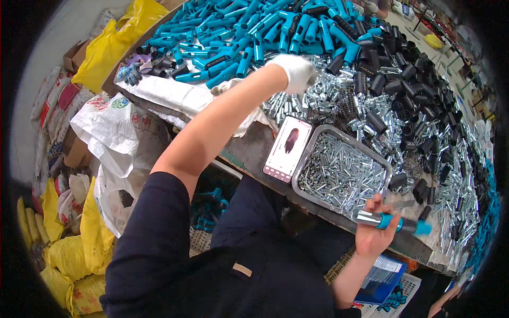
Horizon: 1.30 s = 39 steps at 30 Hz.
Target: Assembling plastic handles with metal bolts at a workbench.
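While your left hand [296,71], in a white glove, reaches far across the table [249,151], it sits at the edge where the blue handles [249,32] meet the heap of silver tubes [328,90]; its fingers curl down into the metal parts, but you cannot tell from here whether they have closed on anything. Your bare right hand [374,233] is low at the near edge of the table, fingers and thumb wrapped around an assembled piece [389,221] with a silver end, a blue middle and a lighter blue tip, held roughly level and pointing to your right. Just beyond that hand lies a grey tray [347,140] full of small silver pins. A phone [287,148] with a lit screen rests flat just left of the tray, touching its rim or nearly so. Black sleeves [419,79] are piled to the right of the silver tubes and run down the table's right side. A white cloth [175,95] lies under your left forearm, and yellow sacks [114,45] and white bags [114,130] sit off the table to your left.
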{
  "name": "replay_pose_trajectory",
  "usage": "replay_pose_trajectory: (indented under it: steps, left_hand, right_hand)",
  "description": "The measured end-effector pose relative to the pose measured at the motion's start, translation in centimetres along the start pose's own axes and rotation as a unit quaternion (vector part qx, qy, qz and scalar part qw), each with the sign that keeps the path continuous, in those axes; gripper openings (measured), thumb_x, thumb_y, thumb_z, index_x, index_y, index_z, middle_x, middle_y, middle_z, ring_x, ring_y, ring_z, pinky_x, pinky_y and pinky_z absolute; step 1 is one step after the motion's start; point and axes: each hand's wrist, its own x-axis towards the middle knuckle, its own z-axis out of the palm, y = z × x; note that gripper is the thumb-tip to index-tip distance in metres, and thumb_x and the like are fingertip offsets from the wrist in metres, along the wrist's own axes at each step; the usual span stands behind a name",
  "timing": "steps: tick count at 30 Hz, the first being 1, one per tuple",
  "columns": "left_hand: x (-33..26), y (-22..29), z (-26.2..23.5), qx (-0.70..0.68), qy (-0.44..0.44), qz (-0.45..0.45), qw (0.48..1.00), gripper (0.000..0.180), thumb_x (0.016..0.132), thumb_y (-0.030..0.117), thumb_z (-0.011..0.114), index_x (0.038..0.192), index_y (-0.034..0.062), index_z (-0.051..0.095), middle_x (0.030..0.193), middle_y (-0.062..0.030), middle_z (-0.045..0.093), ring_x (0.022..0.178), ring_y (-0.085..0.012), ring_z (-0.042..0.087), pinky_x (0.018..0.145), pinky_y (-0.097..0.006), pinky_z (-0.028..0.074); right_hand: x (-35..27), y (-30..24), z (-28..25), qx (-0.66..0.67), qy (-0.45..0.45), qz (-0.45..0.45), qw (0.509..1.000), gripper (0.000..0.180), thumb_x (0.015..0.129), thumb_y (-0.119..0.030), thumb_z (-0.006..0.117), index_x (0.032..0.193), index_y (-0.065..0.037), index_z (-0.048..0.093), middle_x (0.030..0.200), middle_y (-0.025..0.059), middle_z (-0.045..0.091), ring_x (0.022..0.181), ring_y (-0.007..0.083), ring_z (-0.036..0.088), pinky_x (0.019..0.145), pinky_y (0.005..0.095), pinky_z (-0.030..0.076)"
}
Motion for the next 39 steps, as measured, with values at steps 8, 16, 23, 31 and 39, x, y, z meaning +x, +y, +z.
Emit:
replay_pose_trajectory:
  steps: [8, 16, 23, 31, 39]
  left_hand:
    - [-0.2, -1.2, 5.3, -0.004, -0.068, 0.033, 0.997, 0.030, 0.078, 0.016, 0.062, 0.108, 0.0162, 0.066, 0.100, -0.0106, 0.069, 0.096, -0.0310, 0.065, 0.084, -0.042, 0.051]
    - [2.5, 0.3, 7.3, 0.070, 0.005, 0.033, 0.997, 0.017, 0.083, 0.015, 0.057, 0.092, 0.0051, 0.067, 0.088, -0.0152, 0.067, 0.086, -0.0308, 0.067, 0.071, -0.042, 0.054]
    - [-5.9, 7.4, 2.9, -0.341, 0.263, 0.010, 0.902, 0.014, 0.091, 0.010, 0.056, 0.100, -0.0001, 0.054, 0.084, -0.0206, 0.058, 0.080, -0.0365, 0.060, 0.071, -0.041, 0.047]
    - [-10.8, 16.6, 5.5, -0.573, 0.034, 0.112, 0.811, 0.023, 0.089, 0.011, 0.059, 0.109, -0.0003, 0.054, 0.095, -0.0115, 0.062, 0.089, -0.0180, 0.063, 0.077, -0.032, 0.050]
    - [-10.8, 17.3, 4.2, -0.487, 0.004, 0.137, 0.863, 0.027, 0.088, 0.013, 0.061, 0.110, -0.0013, 0.058, 0.095, -0.0124, 0.066, 0.086, -0.0209, 0.065, 0.077, -0.034, 0.052]
  right_hand:
    - [-1.3, 1.5, -1.0, -0.165, 0.100, -0.021, 0.981, 0.060, 0.093, -0.054, 0.052, 0.117, 0.001, 0.056, 0.123, 0.0149, 0.053, 0.101, 0.0230, 0.057, 0.079, 0.0325, 0.049]
    - [-0.9, 1.0, -0.3, -0.131, 0.095, 0.010, 0.987, 0.063, 0.089, -0.051, 0.060, 0.125, 0.001, 0.051, 0.121, 0.0142, 0.058, 0.105, 0.0257, 0.059, 0.086, 0.0370, 0.052]
    - [-0.8, 2.7, -0.4, -0.138, 0.060, 0.037, 0.988, 0.052, 0.092, -0.033, 0.062, 0.123, 0.008, 0.052, 0.117, 0.0194, 0.060, 0.102, 0.0272, 0.063, 0.092, 0.0408, 0.051]
    - [-0.6, 1.9, 0.0, -0.128, 0.100, -0.044, 0.986, 0.032, 0.086, -0.002, 0.067, 0.115, 0.006, 0.059, 0.105, 0.0158, 0.067, 0.092, 0.0217, 0.066, 0.084, 0.0342, 0.055]
    - [-1.5, 0.5, -0.4, -0.144, 0.102, -0.067, 0.982, 0.031, 0.085, -0.003, 0.069, 0.115, 0.006, 0.060, 0.102, 0.0135, 0.068, 0.089, 0.0189, 0.067, 0.081, 0.0297, 0.055]
